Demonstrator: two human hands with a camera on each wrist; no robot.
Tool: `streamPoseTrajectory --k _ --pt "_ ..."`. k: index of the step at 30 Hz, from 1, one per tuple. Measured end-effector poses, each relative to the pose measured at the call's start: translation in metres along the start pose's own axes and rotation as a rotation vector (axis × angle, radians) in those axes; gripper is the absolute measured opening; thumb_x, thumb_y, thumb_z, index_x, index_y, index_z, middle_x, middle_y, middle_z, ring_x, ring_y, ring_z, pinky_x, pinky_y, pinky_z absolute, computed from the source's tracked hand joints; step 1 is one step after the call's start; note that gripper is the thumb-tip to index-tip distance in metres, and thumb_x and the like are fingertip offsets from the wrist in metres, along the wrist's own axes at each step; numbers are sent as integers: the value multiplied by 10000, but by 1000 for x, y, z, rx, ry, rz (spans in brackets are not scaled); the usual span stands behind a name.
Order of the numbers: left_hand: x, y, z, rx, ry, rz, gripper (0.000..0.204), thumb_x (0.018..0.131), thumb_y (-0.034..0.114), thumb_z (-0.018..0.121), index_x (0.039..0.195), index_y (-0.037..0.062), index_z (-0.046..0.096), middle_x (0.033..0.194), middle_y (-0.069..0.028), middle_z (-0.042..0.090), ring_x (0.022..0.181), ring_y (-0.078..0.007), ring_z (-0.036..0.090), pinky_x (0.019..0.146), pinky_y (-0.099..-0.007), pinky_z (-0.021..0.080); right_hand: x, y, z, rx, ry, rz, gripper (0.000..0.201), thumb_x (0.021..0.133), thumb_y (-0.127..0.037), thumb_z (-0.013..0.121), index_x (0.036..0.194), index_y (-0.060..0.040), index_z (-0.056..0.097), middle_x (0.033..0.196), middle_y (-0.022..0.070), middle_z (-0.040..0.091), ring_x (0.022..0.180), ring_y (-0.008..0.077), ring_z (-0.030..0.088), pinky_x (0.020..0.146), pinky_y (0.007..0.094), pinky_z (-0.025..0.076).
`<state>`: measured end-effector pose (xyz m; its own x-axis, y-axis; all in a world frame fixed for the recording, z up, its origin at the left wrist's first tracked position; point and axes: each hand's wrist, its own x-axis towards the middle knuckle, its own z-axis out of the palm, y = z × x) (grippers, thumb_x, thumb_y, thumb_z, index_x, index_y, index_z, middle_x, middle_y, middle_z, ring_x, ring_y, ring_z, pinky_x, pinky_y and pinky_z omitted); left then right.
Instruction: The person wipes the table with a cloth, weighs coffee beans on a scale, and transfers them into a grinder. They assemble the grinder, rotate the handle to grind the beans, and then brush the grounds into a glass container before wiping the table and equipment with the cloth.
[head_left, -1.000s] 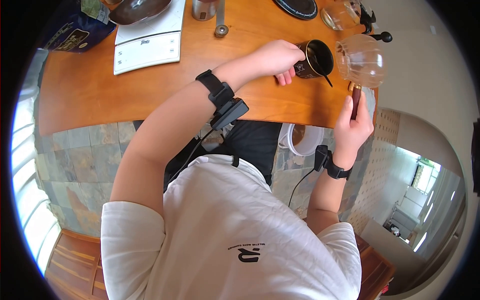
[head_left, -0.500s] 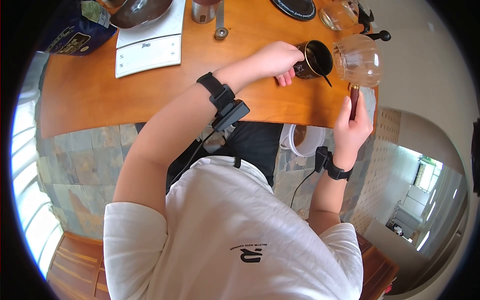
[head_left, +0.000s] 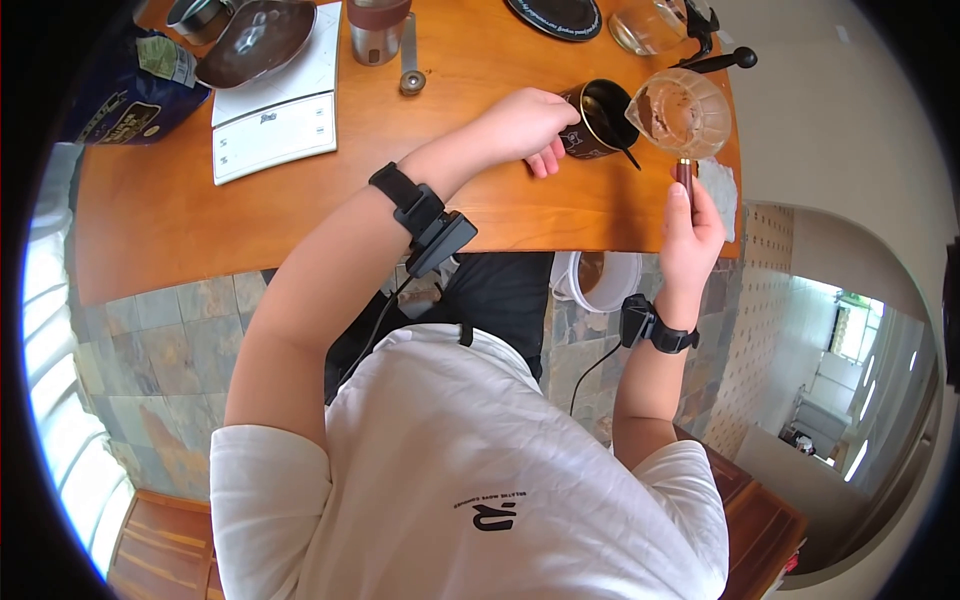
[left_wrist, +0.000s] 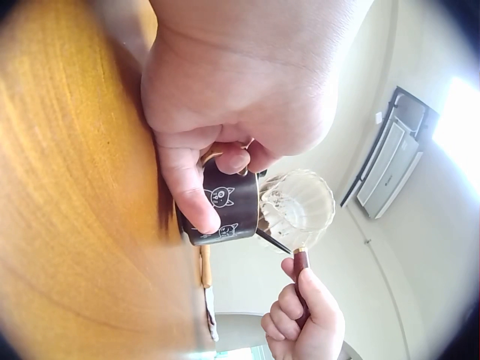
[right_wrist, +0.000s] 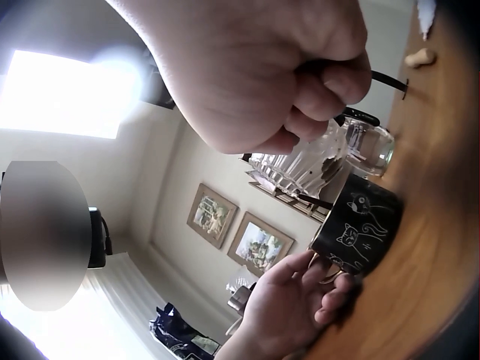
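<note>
A black mug (head_left: 583,143) with white cat drawings stands on the table, a thin black handle (head_left: 631,160) leaning out over its rim. My left hand (head_left: 528,128) grips the mug's gold handle, fingers curled through it in the left wrist view. In my right hand (head_left: 694,232) is the dark wooden handle (head_left: 684,178) of a ribbed clear glass pitcher (head_left: 708,112). The pitcher is held up beside the mug's rim, its spout toward the mug. Brown residue clings to the glass inside. In the right wrist view the glass (right_wrist: 296,169) is partly hidden behind my right hand.
Behind the pitcher stands a glass jug (head_left: 640,32) with a black handle, near a round black coaster (head_left: 560,15). To the left are a metal tumbler (head_left: 378,42), a hand crank (head_left: 411,75), a white scale (head_left: 275,140), a brown bowl (head_left: 258,45) and a blue bag (head_left: 125,100).
The glass pitcher has turned from its side toward upright, its mouth now facing up more. My left hand keeps its hold on the mug. The head view has shifted slightly.
</note>
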<state>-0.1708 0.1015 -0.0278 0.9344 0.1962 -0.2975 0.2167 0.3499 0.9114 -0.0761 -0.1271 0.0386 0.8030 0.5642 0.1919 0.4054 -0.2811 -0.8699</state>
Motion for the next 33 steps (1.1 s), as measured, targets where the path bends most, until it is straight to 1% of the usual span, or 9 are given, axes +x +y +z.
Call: streamPoseTrajectory --k 7,12,15,19,21,23,27,29,33 --pt "-4 5 2 -108 33 -27 351 941 250 491 1025 -82 566 822 -214 618 564 -277 649 470 -349 545 33 15 -14 620 -31 415 294 1026 -230 514 1106 35 613 650 0 465 491 85 358 450 236 281" --pt "-5 1 3 -218 65 108 288 959 219 488 918 -56 562 797 -176 616 569 -231 638 451 -307 510 49 31 -21 682 -131 564 275 1021 -250 514 1073 1 614 653 11 497 485 93 374 454 240 294" --pt "-8 4 2 -209 88 180 254 982 181 460 953 -55 549 821 -180 620 601 -230 643 475 -309 529 53 38 -20 763 -159 599 283 1019 -266 517 1070 -5 615 649 7 496 483 96 374 456 242 295" --pt "-10 5 1 -252 121 199 255 992 186 462 938 -50 543 805 -179 618 577 -226 636 468 -308 527 58 41 -15 631 -141 585 275 1010 -271 522 1063 -17 614 678 19 552 490 109 432 460 249 321" --pt "-10 6 0 -251 131 198 256 988 190 463 938 -48 541 790 -178 616 557 -227 629 455 -310 521 64 46 -16 553 -137 538 272 999 -263 542 1077 -12 612 691 26 570 505 116 479 469 264 363" --pt "-9 6 0 -272 157 159 258 983 199 465 940 -44 539 777 -179 613 549 -230 627 441 -310 516 68 47 -19 115 -43 404 304 980 -285 578 1065 3 627 698 54 591 535 137 555 502 292 436" --pt "-9 6 -1 -277 211 135 260 974 209 481 914 -37 540 775 -167 608 535 -215 618 421 -299 496 70 35 -30 -266 11 261 326 943 -278 631 1045 31 637 769 117 643 655 191 652 604 331 511" --pt "-8 6 -2 -284 257 103 261 970 214 484 913 -35 540 771 -167 604 531 -217 616 416 -301 491 73 18 -39 -641 255 -319 333 907 -260 671 1037 45 640 890 180 678 807 234 690 717 353 534" --pt "-8 5 -2 -286 285 94 262 965 213 486 915 -38 542 773 -171 605 529 -219 615 412 -303 489 122 -24 -49 -424 88 -302 392 884 -266 700 1128 33 633 1055 210 682 971 280 678 838 365 529"
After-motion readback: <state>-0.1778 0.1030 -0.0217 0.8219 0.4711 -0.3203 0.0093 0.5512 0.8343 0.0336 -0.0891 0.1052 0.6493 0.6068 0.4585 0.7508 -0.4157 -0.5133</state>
